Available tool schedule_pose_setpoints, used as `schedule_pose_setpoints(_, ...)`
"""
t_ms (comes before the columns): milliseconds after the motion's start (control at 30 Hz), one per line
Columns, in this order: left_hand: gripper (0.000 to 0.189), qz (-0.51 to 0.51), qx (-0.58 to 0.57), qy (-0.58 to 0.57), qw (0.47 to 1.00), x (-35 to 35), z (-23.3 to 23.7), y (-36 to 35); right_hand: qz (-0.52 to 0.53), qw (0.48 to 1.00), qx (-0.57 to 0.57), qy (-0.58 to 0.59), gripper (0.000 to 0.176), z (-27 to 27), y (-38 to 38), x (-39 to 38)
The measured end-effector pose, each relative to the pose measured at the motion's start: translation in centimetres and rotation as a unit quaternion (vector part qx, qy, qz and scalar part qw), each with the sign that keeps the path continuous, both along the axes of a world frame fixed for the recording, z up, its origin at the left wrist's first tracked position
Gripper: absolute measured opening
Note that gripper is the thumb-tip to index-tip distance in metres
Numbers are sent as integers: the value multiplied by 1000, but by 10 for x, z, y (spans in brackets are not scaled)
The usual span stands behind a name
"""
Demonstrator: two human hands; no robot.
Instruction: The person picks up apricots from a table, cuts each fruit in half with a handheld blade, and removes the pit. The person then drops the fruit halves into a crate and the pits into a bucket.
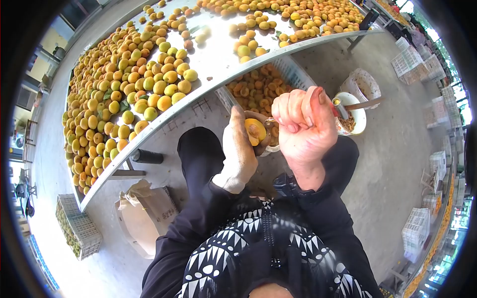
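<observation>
My left hand [238, 149] wears a pale glove with darkened fingertips. It is closed around an apricot [256, 131] that is cut open, orange flesh facing up. Close beside it on the right, my bare right hand [305, 129] is curled into a fist, thumb on top. A slim tool passes through that fist; what looks like its red and metal end [341, 110] shows at the right, and a small pale tip points toward the apricot. Its kind is mostly hidden by my fingers. Below the table edge, a crate [293, 72] holds many opened apricot halves [256, 87].
Whole apricots [129, 84] cover much of the metal-edged table [213, 59]. A white bowl [358, 121] with brown bits and a pale bucket [365, 82] stand right, with a brown stick [365, 103] across. A cardboard box [144, 213] and plastic crates [79, 228] sit on the floor.
</observation>
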State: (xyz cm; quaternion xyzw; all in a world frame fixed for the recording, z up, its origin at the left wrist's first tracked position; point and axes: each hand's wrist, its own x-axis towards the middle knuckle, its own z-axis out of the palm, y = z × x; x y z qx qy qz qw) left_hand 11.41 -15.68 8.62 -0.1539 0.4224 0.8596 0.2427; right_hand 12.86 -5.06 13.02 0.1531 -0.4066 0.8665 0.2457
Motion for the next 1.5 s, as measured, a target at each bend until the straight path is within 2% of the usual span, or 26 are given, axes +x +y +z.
schedule_pose_setpoints(133, 55, 15, 23, 22, 999, 4, 2, 4, -40, 999, 2, 0, 44, -3, -10, 2)
schedule_pose_setpoints(233, 50, -24, 46, 70, 996, 5, -4, 0, -65, 998, 17, 7, 44, -4, -11, 3)
schedule_pose_setpoints(333, 52, 5, 19, 103, 994, 7, -2, 8, -88, 996, 14, 16, 44, -5, -14, 3)
schedule_pose_setpoints(400, 53, 76, -41, 157, 984, 6, -8, 16, -96, 995, -8, 18, 46, -5, -17, 0)
schedule_pose_setpoints(433, 53, 75, -42, 156, 984, 5, -11, 18, -97, 995, -8, 18, 46, -7, -14, -2)
schedule_pose_setpoints(500, 53, 116, -39, 202, 972, 3, -16, 22, -53, 997, -41, 35, 48, -11, -8, -6)
schedule_pose_setpoints(600, 54, 151, -92, 256, 950, 2, -21, 24, -44, 992, -114, -22, 53, -14, -5, -9)
schedule_pose_setpoints(633, 54, 150, -93, 254, 951, 2, -22, 25, -33, 986, -158, -46, 56, -16, -5, -11)
schedule_pose_setpoints(767, 53, 146, -120, 242, 952, 0, -28, 19, -14, 972, -209, -107, 57, -23, -6, -15)
schedule_pose_setpoints(833, 50, 130, -44, 160, 977, -2, -32, 17, -5, 969, -218, -114, 56, -28, -4, -17)
schedule_pose_setpoints(867, 50, 132, -47, 159, 977, -3, -32, 16, -3, 968, -224, -117, 56, -31, -3, -17)
schedule_pose_setpoints(933, 47, 79, -3, 55, 995, -6, -28, 14, 5, 967, -228, -114, 55, -36, -1, -17)
schedule_pose_setpoints(1033, 52, 70, -10, 23, 997, -3, -15, 15, 2, 967, -227, -115, 56, -37, 1, -16)
schedule_pose_setpoints(1167, 50, 65, -14, 21, 998, -2, -8, 15, 17, 968, -227, -108, 56, -41, 3, -15)
schedule_pose_setpoints(1333, 46, 12, 54, 7, 998, -5, -16, 3, 22, 959, -248, -135, 56, -44, 2, -15)
schedule_pose_setpoints(1500, 44, -3, 35, 24, 999, -9, -20, -1, 30, 955, -256, -147, 55, -47, 1, -16)
